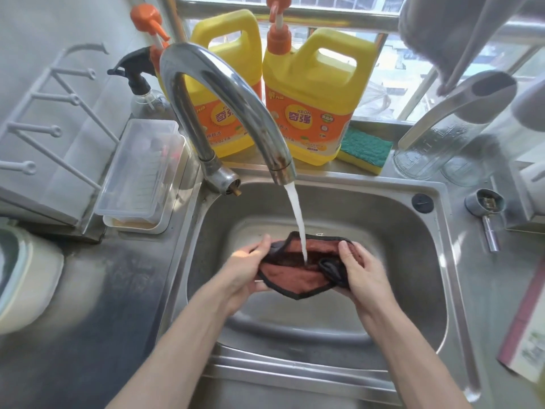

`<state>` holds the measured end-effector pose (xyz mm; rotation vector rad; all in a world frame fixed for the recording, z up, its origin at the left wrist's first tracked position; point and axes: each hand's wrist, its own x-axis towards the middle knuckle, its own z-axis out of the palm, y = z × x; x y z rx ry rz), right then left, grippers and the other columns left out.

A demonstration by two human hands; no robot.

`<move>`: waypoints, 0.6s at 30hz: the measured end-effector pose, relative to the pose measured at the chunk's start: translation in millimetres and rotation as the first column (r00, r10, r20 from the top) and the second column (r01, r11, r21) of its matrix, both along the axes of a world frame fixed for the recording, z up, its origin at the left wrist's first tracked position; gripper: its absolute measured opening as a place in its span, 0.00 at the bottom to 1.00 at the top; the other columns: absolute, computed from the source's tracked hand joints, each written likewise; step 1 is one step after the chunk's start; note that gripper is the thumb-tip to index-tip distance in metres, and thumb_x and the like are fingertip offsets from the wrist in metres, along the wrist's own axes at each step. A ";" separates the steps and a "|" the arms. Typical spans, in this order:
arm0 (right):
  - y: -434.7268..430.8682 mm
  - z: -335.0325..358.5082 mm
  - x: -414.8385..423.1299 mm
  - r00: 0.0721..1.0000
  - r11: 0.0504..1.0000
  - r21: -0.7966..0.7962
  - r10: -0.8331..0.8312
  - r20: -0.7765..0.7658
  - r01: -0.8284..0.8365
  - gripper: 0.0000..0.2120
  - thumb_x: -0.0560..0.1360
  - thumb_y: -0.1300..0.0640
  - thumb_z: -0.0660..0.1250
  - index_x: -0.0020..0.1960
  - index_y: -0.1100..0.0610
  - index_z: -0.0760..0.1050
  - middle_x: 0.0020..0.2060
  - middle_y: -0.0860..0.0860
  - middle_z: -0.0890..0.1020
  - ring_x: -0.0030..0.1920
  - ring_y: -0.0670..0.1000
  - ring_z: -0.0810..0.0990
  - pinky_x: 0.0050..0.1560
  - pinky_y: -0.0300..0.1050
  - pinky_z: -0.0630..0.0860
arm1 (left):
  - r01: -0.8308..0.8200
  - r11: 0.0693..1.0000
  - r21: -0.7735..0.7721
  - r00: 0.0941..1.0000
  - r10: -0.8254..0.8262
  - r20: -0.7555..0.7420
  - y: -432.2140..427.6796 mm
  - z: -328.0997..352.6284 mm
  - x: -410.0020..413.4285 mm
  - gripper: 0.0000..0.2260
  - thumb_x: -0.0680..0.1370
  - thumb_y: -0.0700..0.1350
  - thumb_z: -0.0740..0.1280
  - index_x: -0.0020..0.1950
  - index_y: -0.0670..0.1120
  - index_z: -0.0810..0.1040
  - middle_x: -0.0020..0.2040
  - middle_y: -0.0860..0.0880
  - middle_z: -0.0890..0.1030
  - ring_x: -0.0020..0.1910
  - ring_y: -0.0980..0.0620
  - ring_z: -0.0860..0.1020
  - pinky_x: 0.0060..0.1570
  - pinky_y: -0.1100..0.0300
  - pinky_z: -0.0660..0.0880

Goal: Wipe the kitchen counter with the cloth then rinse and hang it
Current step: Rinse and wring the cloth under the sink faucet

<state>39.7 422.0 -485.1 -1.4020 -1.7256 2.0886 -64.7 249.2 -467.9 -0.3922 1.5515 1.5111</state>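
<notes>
Head view took in a dull stainless-steel tabletop (97, 290) running round a deep stainless-steel sink (398, 261) set into it. A tall curved chrome faucet (218, 69) arched from the sink's back left corner, its spout over the basin. On the ledge under the window stood a yellow plastic detergent jug with an orange pump (236, 36), partly hidden by the faucet. Just beside it to the right was a second yellow jug of the same kind (312, 107). A clear lidded plastic box (141, 169) sat on the tabletop left of the faucet's base.

Two bare forearms reached in from the bottom edge. The left hand (244, 274) and the right hand (362, 278) were over the middle of the basin. Each had its fingers curled round one end of a reddish-brown cloth with black edging (283, 278). The cloth was held between the hands above the sink floor, bunched and folded, with a dark fold gathered at the right hand. A green-and-yellow scouring sponge (365, 149) lay on the ledge just beside the second jug's right side. A white stream of water (296, 214) fell from the spout onto the cloth's middle.
</notes>
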 end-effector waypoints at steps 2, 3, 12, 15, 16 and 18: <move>-9.9 -6.4 -6.4 1.000 0.992 -0.130 0.000 -0.021 -0.003 0.10 0.84 0.55 0.64 0.53 0.56 0.84 0.48 0.56 0.89 0.48 0.55 0.87 0.54 0.56 0.83 | 0.043 0.999 -0.025 0.998 -0.044 -0.042 -14.3 5.9 -8.3 0.16 0.84 0.54 0.61 0.60 0.47 0.84 0.53 0.45 0.88 0.43 0.50 0.85 0.44 0.54 0.84; -15.7 -8.6 -9.7 0.999 0.979 -0.205 -0.022 -0.033 0.014 0.10 0.85 0.56 0.63 0.53 0.56 0.83 0.45 0.55 0.89 0.45 0.54 0.87 0.51 0.53 0.84 | 0.067 0.997 -0.038 0.996 -0.070 -0.057 -20.9 9.4 -12.1 0.17 0.84 0.54 0.60 0.60 0.48 0.84 0.54 0.45 0.88 0.44 0.50 0.85 0.45 0.53 0.84; -47.2 -3.2 -36.0 0.993 0.840 -0.529 -0.092 0.078 0.120 0.16 0.81 0.44 0.64 0.49 0.56 0.82 0.44 0.56 0.87 0.39 0.54 0.86 0.45 0.49 0.82 | 0.069 0.995 -0.078 0.986 -0.079 -0.144 -46.2 31.0 -21.9 0.17 0.83 0.35 0.57 0.59 0.45 0.85 0.57 0.39 0.85 0.47 0.49 0.83 0.41 0.58 0.83; -49.5 -2.3 -40.7 0.994 0.944 -0.312 -0.105 0.036 0.111 0.14 0.83 0.48 0.65 0.47 0.56 0.82 0.34 0.51 0.85 0.36 0.53 0.83 0.40 0.44 0.79 | -0.013 0.996 -0.092 0.998 0.008 -0.063 -32.1 16.6 -14.1 0.19 0.82 0.35 0.56 0.64 0.46 0.81 0.59 0.39 0.85 0.48 0.45 0.83 0.46 0.52 0.82; -52.5 -0.7 -40.8 0.999 0.993 -0.116 -0.032 0.000 0.031 0.11 0.83 0.51 0.66 0.46 0.55 0.82 0.33 0.46 0.85 0.37 0.51 0.82 0.39 0.42 0.77 | -0.048 0.998 -0.036 0.998 0.049 0.032 -23.3 11.1 -8.9 0.16 0.83 0.39 0.58 0.66 0.46 0.80 0.58 0.40 0.85 0.48 0.45 0.84 0.46 0.50 0.82; -64.4 5.8 -35.8 0.987 0.942 0.303 0.161 -0.020 -0.147 0.04 0.79 0.55 0.69 0.45 0.52 0.80 0.33 0.41 0.84 0.39 0.42 0.81 0.42 0.36 0.75 | -0.157 0.982 0.104 0.958 0.126 0.260 -1.8 1.6 3.5 0.16 0.83 0.51 0.59 0.61 0.45 0.82 0.49 0.42 0.86 0.42 0.46 0.85 0.45 0.49 0.81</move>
